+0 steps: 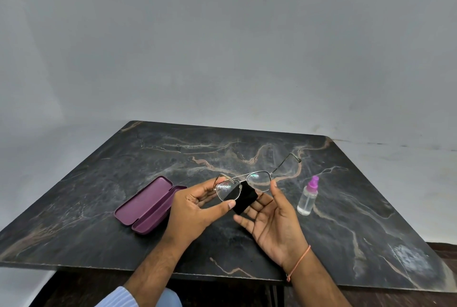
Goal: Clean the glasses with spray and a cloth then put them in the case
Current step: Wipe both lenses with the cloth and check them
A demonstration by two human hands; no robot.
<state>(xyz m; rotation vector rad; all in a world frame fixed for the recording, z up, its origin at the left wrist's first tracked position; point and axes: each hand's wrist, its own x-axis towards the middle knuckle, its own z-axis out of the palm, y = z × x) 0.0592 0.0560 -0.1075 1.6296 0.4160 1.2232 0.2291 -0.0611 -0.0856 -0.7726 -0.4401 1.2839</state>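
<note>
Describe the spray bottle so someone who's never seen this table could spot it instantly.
On the dark marbled table, look just right of the right hand. There the spray bottle stands upright: small, clear, and the only thing with a purple nozzle on top.

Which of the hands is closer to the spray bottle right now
Right. The right hand, with the black cloth lying on its fingers, sits just beside the spray bottle. The left hand holds the glasses farther off, next to the open case.
</note>
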